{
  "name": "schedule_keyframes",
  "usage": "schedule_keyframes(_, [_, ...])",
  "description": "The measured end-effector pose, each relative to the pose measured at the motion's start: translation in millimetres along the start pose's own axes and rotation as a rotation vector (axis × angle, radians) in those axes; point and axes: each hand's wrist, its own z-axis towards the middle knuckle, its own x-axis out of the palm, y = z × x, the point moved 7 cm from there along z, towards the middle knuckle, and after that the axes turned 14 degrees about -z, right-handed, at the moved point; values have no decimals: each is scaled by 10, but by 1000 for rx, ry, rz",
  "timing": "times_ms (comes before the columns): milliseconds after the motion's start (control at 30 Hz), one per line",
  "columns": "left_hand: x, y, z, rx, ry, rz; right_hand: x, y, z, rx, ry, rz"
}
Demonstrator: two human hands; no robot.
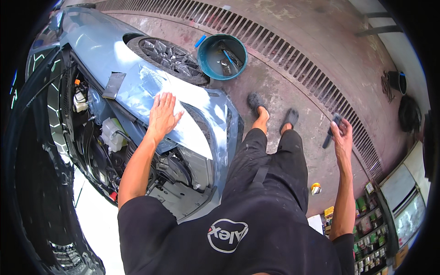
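Note:
My left hand [162, 114] lies flat with fingers stretched on the front fender [142, 89] of a blue-grey car, beside a whitish sanded-looking patch. Near it, a dark grey sheet like sandpaper [114, 85] rests along the fender's upper edge. Out to the right, over the floor, my right hand [342, 140] grips a narrow dark block [332, 131] between thumb and fingers; its exact kind is not clear. Beyond the wheel [167, 57] stands a teal bucket [205, 68] of murky water, with dark pieces and a blue-handled tool in it.
The raised hood [34, 160] and exposed engine bay [110, 133] are at left. A floor drain grate [293, 55] curves across the concrete floor [293, 151]. A small yellow-topped container [316, 188] sits on the floor. Shelves of small goods [371, 229] stand lower right.

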Motion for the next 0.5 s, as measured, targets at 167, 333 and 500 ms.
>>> schedule_keyframes(167, [-135, -129, -507, -42, -2, -82, 839, 881, 559, -215, 215, -9])
schedule_keyframes(333, [-109, -260, -369, -107, -36, -105, 1762, 1730, 704, -333, 405, -44])
schedule_keyframes(500, [28, -31, 281, -254, 6, 24, 2476, 2461, 628, -538, 591, -285])
